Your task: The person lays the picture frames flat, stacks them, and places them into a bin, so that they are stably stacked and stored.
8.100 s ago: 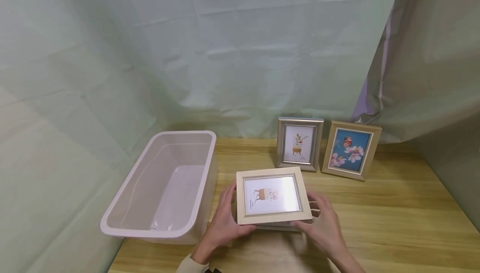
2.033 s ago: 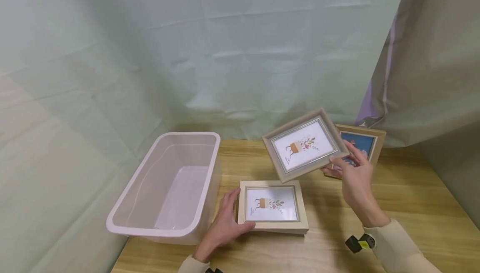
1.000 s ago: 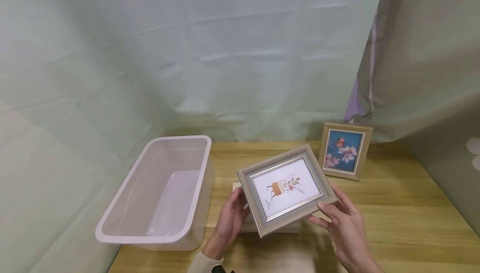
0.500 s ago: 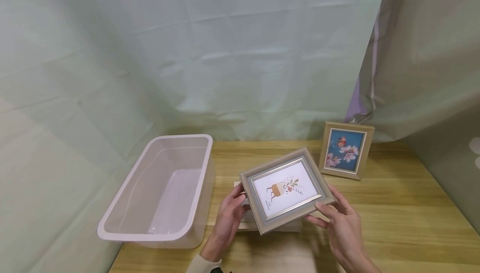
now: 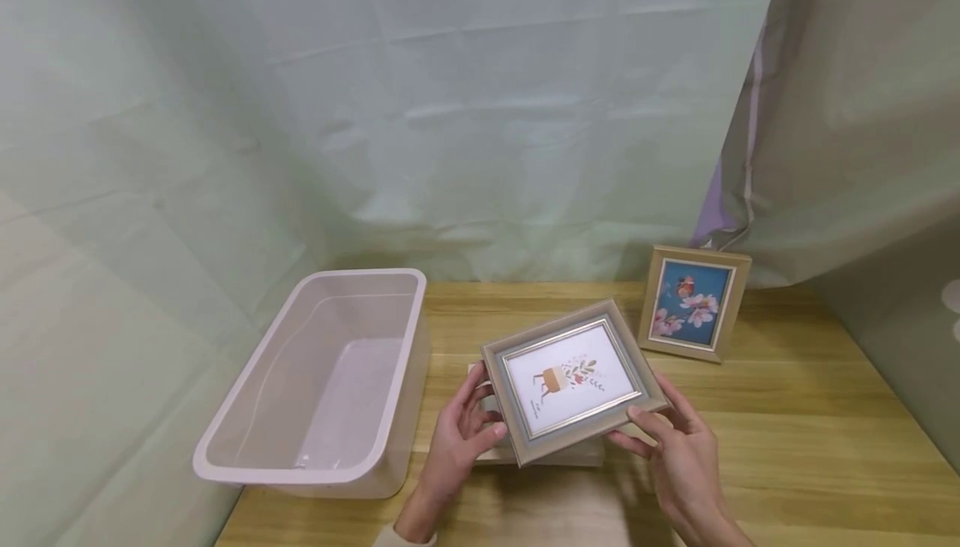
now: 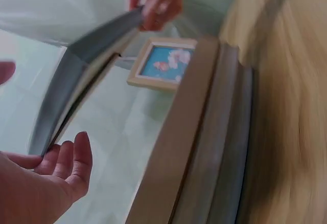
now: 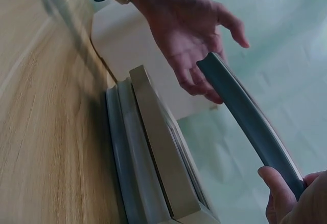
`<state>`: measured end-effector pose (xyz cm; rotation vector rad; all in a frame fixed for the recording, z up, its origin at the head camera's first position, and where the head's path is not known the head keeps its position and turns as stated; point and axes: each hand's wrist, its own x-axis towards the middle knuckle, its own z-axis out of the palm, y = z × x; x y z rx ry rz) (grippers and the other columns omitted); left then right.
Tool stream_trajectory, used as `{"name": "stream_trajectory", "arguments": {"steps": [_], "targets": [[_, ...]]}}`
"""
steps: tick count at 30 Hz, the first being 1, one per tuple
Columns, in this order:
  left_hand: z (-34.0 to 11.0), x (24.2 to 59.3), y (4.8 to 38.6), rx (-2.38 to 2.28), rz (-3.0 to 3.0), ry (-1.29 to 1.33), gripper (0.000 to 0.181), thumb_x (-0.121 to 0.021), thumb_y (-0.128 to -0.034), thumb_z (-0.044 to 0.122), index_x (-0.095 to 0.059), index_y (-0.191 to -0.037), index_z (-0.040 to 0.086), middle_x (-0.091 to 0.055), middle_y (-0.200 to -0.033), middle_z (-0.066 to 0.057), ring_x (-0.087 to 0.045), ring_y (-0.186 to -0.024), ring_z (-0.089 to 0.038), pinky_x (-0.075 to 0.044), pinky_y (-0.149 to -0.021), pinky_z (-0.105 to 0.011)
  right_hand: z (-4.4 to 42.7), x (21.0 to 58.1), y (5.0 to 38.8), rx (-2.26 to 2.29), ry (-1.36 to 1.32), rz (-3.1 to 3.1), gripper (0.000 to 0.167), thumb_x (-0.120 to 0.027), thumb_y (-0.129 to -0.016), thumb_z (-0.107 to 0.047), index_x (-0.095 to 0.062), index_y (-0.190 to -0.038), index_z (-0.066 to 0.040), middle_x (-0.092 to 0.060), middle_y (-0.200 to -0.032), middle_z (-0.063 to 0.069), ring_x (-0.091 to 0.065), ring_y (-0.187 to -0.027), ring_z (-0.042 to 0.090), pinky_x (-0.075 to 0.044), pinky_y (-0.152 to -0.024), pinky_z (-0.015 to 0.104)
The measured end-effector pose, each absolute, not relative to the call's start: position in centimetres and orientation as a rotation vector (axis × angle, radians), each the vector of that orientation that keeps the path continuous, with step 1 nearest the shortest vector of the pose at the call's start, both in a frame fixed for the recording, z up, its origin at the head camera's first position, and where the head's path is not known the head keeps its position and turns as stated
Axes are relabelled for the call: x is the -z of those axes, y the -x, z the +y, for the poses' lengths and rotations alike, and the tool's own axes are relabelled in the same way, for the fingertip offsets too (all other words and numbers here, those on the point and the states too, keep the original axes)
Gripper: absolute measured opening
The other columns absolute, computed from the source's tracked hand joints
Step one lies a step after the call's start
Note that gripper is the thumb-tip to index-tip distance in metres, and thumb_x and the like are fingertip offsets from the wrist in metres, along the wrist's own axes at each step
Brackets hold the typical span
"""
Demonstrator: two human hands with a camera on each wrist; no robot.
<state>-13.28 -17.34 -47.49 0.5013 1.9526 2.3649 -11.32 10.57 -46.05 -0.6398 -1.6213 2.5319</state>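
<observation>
My right hand [image 5: 682,455] pinches the lower right corner of a grey-beige picture frame [image 5: 573,376], thumb on the front and fingers behind. The frame is tilted above a stack of picture frames [image 5: 581,454] and shows a potted-flower print. At its left edge is my left hand [image 5: 453,443], fingers loosely bent and thumb apart from the frame. In the left wrist view its fingertips [image 6: 51,155] touch the frame's edge from behind. Three frames lie in the stack [image 7: 153,147] in the right wrist view, a cream one on top. The held frame hides most of the stack in the head view.
A white plastic tub [image 5: 322,380] stands on the left of the wooden table [image 5: 787,430]. At the back right, a gold picture frame [image 5: 693,303] with a bird and blossoms stands upright. Pale cloth [image 5: 487,113] hangs behind and along the sides.
The grey-beige frame stood at the back beside the gold one; my right hand has carried it over the stack. My left hand went from the stack to its edge, and the thumb has moved apart.
</observation>
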Motion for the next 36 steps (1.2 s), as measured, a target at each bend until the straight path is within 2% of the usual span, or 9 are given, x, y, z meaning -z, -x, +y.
{"name": "stream_trajectory", "arguments": {"steps": [2, 6, 9, 13, 17, 21, 26, 32, 36], "targets": [[-17.5, 47.7, 13.0, -2.303, 2.091, -0.549, 0.101, -0.079, -0.0865, 0.001, -0.019, -0.165, -0.018, -0.041, -0.156, -0.044, -0.062, -0.123, -0.007, -0.057, -0.103, -0.024, 10.5, 45.9, 11.3, -2.529, 0.637, -1.633, 0.069, -0.065, -0.1, 0.01, -0.05, -0.161, -0.018, -0.066, -0.117, -0.006, -0.08, -0.094, 0.012, -0.07, -0.082, 0.039], [-17.7, 48.0, 12.5, -2.098, 2.409, -0.617, 0.115, -0.09, -0.0751, 0.006, -0.026, -0.17, -0.005, -0.047, -0.155, -0.03, -0.062, -0.121, -0.013, -0.057, -0.103, -0.03, 10.3, 45.7, 11.0, -2.523, 0.643, -1.663, 0.073, -0.067, -0.1, 0.007, -0.045, -0.165, -0.017, -0.065, -0.123, -0.009, -0.08, -0.098, 0.011, -0.07, -0.084, 0.038], [-17.8, 48.0, 12.1, -1.915, 2.614, -0.663, 0.129, -0.098, -0.0674, 0.018, -0.025, -0.172, 0.003, -0.047, -0.158, -0.023, -0.061, -0.115, -0.015, -0.058, -0.099, -0.033, 10.1, 45.6, 10.8, -2.52, 0.625, -1.663, 0.07, -0.069, -0.1, 0.007, -0.047, -0.162, -0.018, -0.064, -0.125, -0.009, -0.08, -0.098, 0.012, -0.07, -0.083, 0.038], [-17.7, 47.8, 11.5, -1.704, 2.802, -0.623, 0.143, -0.104, -0.0608, 0.031, -0.02, -0.174, 0.006, -0.043, -0.162, -0.017, -0.057, -0.11, -0.012, -0.057, -0.091, -0.032, 9.8, 45.6, 10.6, -2.502, 0.566, -1.675, 0.062, -0.07, -0.098, 0.009, -0.053, -0.152, -0.016, -0.062, -0.127, -0.006, -0.08, -0.097, 0.013, -0.07, -0.081, 0.038], [-17.6, 47.6, 11.3, -1.624, 2.896, -0.551, 0.147, -0.106, -0.0575, 0.032, -0.02, -0.173, 0.003, -0.04, -0.165, -0.017, -0.054, -0.112, -0.01, -0.057, -0.091, -0.031, 9.5, 45.6, 10.3, -2.465, 0.475, -1.759, 0.061, -0.072, -0.095, 0.012, -0.051, -0.148, -0.01, -0.057, -0.129, -0.001, -0.079, -0.099, 0.016, -0.07, -0.083, 0.038], [-18.0, 47.7, 11.4, -1.63, 2.946, -0.573, 0.146, -0.106, -0.0547, 0.027, -0.022, -0.171, 0.001, -0.042, -0.165, -0.018, -0.054, -0.117, -0.009, -0.058, -0.094, -0.031, 9.6, 45.4, 10.2, -2.397, 0.371, -1.944, 0.07, -0.076, -0.09, 0.012, -0.046, -0.15, -0.005, -0.052, -0.132, 0.002, -0.078, -0.1, 0.015, -0.069, -0.085, 0.036], [-18.7, 47.9, 11.5, -1.631, 2.949, -0.638, 0.145, -0.106, -0.0551, 0.028, -0.024, -0.172, 0.004, -0.045, -0.163, -0.017, -0.055, -0.117, -0.008, -0.058, -0.095, -0.032, 10.2, 45.1, 10.1, -2.17, 0.264, -2.242, 0.087, -0.087, -0.084, 0.005, -0.045, -0.159, -0.008, -0.054, -0.138, 0.008, -0.073, -0.088, 0.012, -0.066, -0.079, 0.028], [-19.1, 47.9, 11.5, -1.609, 2.953, -0.603, 0.143, -0.105, -0.0558, 0.03, -0.026, -0.172, 0.006, -0.047, -0.164, -0.016, -0.058, -0.117, -0.012, -0.058, -0.096, -0.033, 10.5, 44.9, 10.1, -2.077, 0.153, -2.363, 0.099, -0.094, -0.077, 0.004, -0.045, -0.162, -0.008, -0.046, -0.158, 0.017, -0.072, -0.104, 0.005, -0.065, -0.083, 0.024], [-19.3, 48.0, 11.5, -1.572, 2.975, -0.549, 0.143, -0.105, -0.0538, 0.03, -0.027, -0.17, 0.002, -0.048, -0.164, -0.018, -0.06, -0.117, -0.015, -0.058, -0.096, -0.033, 10.5, 45.2, 10.3, -1.991, 0.069, -2.395, 0.1, -0.097, -0.069, 0.007, -0.051, -0.158, -0.006, -0.048, -0.153, 0.015, -0.071, -0.105, 0.004, -0.063, -0.089, 0.019]]}}
